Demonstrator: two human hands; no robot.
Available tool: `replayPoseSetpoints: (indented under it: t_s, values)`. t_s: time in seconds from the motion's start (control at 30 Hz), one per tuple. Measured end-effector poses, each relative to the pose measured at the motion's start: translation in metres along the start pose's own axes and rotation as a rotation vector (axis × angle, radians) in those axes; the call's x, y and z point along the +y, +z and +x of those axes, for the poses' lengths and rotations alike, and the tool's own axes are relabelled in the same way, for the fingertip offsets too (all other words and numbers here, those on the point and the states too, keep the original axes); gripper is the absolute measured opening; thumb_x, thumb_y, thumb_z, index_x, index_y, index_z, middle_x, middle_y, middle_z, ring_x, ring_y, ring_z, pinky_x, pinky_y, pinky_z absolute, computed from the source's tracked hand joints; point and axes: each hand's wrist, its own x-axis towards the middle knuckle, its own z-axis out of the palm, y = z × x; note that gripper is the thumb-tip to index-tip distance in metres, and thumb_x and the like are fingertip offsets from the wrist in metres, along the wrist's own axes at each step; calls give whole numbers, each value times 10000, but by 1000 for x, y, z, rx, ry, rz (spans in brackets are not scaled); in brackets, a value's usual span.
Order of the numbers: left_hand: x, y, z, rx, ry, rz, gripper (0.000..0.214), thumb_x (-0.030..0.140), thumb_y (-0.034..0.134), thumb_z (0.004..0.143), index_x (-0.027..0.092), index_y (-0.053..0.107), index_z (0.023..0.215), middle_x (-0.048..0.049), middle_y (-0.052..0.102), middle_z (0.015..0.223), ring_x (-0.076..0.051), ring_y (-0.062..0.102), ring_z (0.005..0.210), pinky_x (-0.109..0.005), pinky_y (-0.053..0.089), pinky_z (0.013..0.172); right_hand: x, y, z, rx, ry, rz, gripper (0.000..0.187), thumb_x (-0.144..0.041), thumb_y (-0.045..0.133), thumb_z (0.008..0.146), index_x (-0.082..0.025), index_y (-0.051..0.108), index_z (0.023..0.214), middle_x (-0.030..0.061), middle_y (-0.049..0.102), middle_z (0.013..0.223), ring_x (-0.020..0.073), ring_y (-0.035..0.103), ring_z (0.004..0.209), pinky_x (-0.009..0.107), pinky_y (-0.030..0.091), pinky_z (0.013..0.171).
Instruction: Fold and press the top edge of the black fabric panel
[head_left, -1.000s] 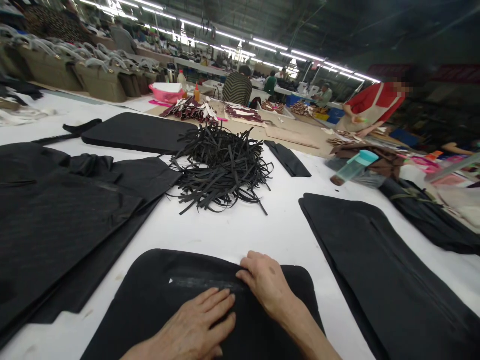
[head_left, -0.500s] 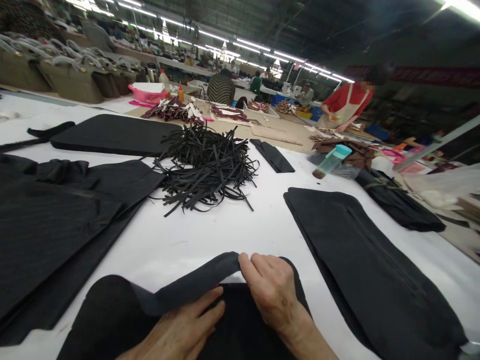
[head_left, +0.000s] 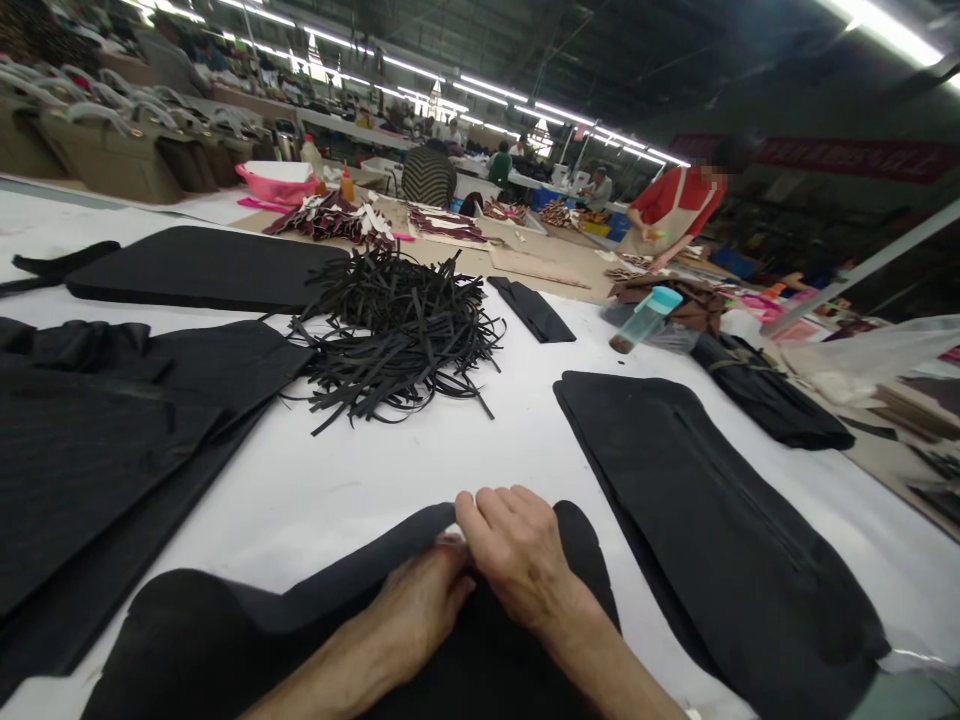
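Observation:
A black fabric panel (head_left: 180,640) lies at the front edge of the table, its far edge raised and folded over as a lighter dark-grey strip (head_left: 367,555). My right hand (head_left: 517,550) is closed, with thumb and curled fingers pinching that raised edge. Close against it, my left hand (head_left: 420,605) is also closed on the folded edge; its fingertips are partly hidden behind the right hand. To the right lies a stack of long black panels with rounded corners (head_left: 712,500), the top one marked by a long slit.
Thin black strips (head_left: 397,335) lie heaped in the middle. Black cloth pieces (head_left: 90,470) cover the left side, with a flat black stack (head_left: 202,265) behind. A teal-lidded bottle (head_left: 646,320) stands tilted at the right. A person in a red top (head_left: 675,205) works across the table.
My left hand has moved up and right from lying over the panel to meet my right hand at the folded edge. The view has shifted slightly.

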Motion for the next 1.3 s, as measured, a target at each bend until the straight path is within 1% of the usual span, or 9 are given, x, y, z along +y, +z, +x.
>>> replayPoseSetpoints:
  t_s: [0.07,0.13,0.3,0.43,0.6,0.73,1.03,1.17,1.3]
  values:
    - [0,-1,0,-10,-25,35,213,133,448,811,205,616,920,-38,663,929,-205,608,896,-315,479,789,4,8,-2,-128,130,20,95,-121,521,857,-159,574,926,26,555,727,196,494,656,337,352,583]
    - [0,-1,1,-20,-36,69,184,119,465,789,202,621,844,-34,653,870,-205,606,854,-316,471,767,8,10,-8,-179,255,58,188,-119,569,839,-181,553,1016,46,593,845,219,530,773,350,398,667]
    - [1,-1,1,-36,-8,127,190,102,458,803,218,602,847,-11,628,867,-178,586,816,-289,461,729,12,-3,-40,-45,413,260,232,-89,431,893,-185,518,1085,80,613,987,219,559,889,348,446,754]
    - [1,-1,0,-54,22,195,204,106,426,842,206,597,888,-24,624,888,-185,579,820,-296,468,723,-1,-1,-63,-149,317,489,305,-69,392,863,-208,514,1106,45,626,993,184,579,866,295,461,742]
    - [-3,1,-5,-50,44,307,190,113,404,862,192,576,848,-35,605,868,-202,560,827,-333,473,747,-10,20,-74,-190,191,293,341,0,386,771,-187,565,993,30,596,774,202,546,701,324,406,642]
    - [-15,-8,-20,-21,52,376,143,106,433,841,198,542,841,-29,587,893,-203,529,839,-362,457,798,-6,30,-77,-182,132,213,313,29,364,765,-192,558,872,23,556,726,199,508,659,327,335,616]
    - [-65,-64,-91,103,-114,439,286,77,315,883,197,563,806,-32,572,839,-204,461,810,-366,363,732,-4,35,-83,-265,217,301,219,-93,374,892,-228,520,799,14,523,756,205,460,682,328,275,624]
    - [-85,-71,-105,189,-97,379,305,99,308,888,216,584,833,-13,578,823,-180,453,801,-336,347,716,0,34,-83,-311,194,287,210,-120,366,913,-226,532,842,17,541,781,197,479,691,329,298,636]
    - [-89,-71,-107,215,-92,324,309,91,300,875,215,582,848,-13,578,829,-179,451,809,-329,354,717,2,32,-84,-305,234,368,217,-129,356,926,-227,532,846,17,560,823,186,499,720,314,329,649]
